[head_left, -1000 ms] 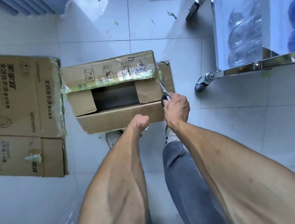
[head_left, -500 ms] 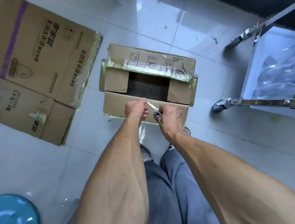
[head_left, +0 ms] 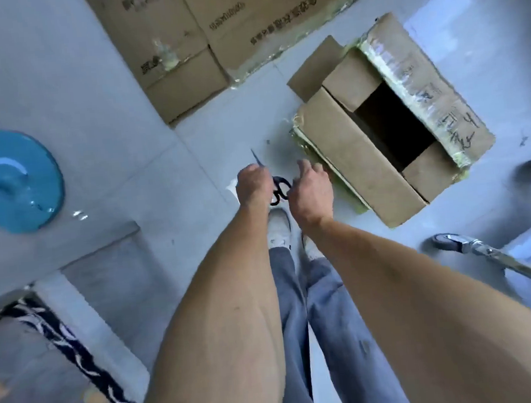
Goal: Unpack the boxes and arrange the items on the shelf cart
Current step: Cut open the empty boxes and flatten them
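- Now the left hand [head_left: 254, 186] grips black-handled metal scissors [head_left: 277, 190], fingers curled around them
- right hand [head_left: 310, 188] loosely curled, empty, beside the opened brown cardboard box [head_left: 349, 149]

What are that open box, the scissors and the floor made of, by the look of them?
Box: brown corrugated cardboard, matte, with glossy clear tape along its flap edges.
Scissors: black handle loops, probably plastic; the thin blade showing past the left hand looks like metal.
Floor: pale glossy tiles, likely ceramic, judging by the grout lines and reflections.
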A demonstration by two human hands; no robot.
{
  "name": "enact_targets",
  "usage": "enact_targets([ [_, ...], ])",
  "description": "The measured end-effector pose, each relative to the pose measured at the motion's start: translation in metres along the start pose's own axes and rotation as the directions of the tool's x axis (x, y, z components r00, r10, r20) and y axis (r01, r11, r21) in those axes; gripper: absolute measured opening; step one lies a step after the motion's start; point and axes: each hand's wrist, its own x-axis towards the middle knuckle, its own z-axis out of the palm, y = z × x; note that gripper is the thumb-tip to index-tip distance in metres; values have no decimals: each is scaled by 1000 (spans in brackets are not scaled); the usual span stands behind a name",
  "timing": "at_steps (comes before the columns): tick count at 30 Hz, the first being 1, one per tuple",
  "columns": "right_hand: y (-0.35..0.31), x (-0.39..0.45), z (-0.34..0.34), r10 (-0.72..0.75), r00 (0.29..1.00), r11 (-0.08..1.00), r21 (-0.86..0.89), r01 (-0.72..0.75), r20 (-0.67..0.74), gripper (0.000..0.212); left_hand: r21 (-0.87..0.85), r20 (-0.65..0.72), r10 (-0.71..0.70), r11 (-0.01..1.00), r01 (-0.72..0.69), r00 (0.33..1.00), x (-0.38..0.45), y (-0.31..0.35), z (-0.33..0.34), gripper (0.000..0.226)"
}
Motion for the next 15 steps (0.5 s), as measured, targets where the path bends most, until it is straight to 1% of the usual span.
enact_targets([
  [2, -10, -2, 17, 34, 989, 999, 11, -36, 146, 23, -77, -55, -7, 997, 3, 998, -2, -22, -17, 24],
  [3, -15, -6, 25, 36, 981, 999, -7, -36, 192, 19, -125, -71, -27, 992, 18, 997, -4, -34, -23, 24],
  [5, -27, -20, 41, 2, 964, 1000, -11, 1, 267, 22, -270, -92, -109, 960, 80, 990, -7, -60, -36, 22],
  [7, -35, -41, 57, -46, 954, 999, 40, 36, 296, 21, -371, -134, -192, 919, 130, 972, -11, -85, -49, 24],
  [11, -46, -87, 96, -37, 958, 978, 209, -24, 284, 20, -395, -299, -265, 909, 135, 917, -28, -129, -84, 28],
  [13, -55, -111, 117, -47, 954, 979, 202, -14, 297, 25, -433, -349, -280, 895, 111, 895, -36, -151, -101, 26],
  [15, -66, -130, 135, -85, 936, 989, 140, 39, 343, 28, -477, -383, -312, 873, 104, 869, -43, -170, -117, 28],
])
